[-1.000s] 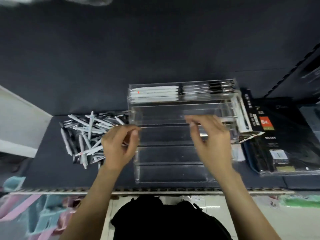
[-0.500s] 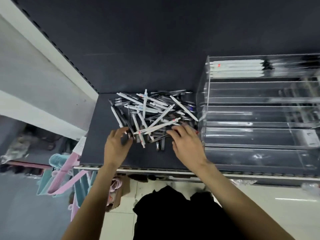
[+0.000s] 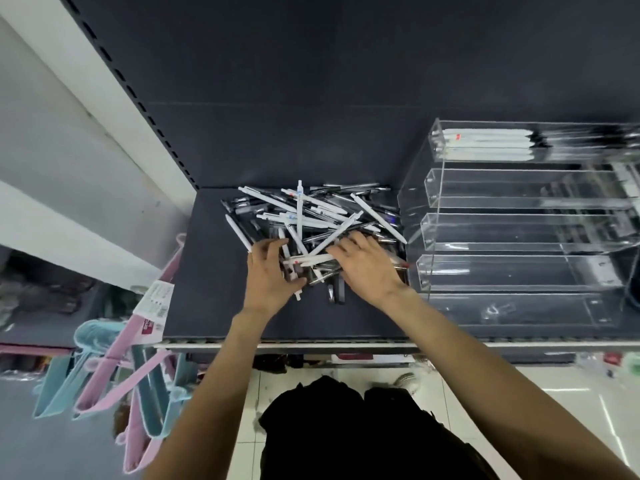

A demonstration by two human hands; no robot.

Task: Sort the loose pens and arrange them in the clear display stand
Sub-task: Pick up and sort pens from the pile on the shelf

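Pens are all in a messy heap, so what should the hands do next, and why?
Probably pinch one white pen with the right hand and lift it free. Both hands, the left hand too, lie on the pile, and the clear stand has bare lower tiers.

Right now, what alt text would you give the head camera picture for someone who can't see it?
Two bare hands, left hand and right hand, dig into a jumbled pile of loose pens on a dark shelf. Just right of the pile stands a clear display stand, its top tier holding white and black pens, the lower tiers looking empty. Pink and blue hangers dangle lower left.
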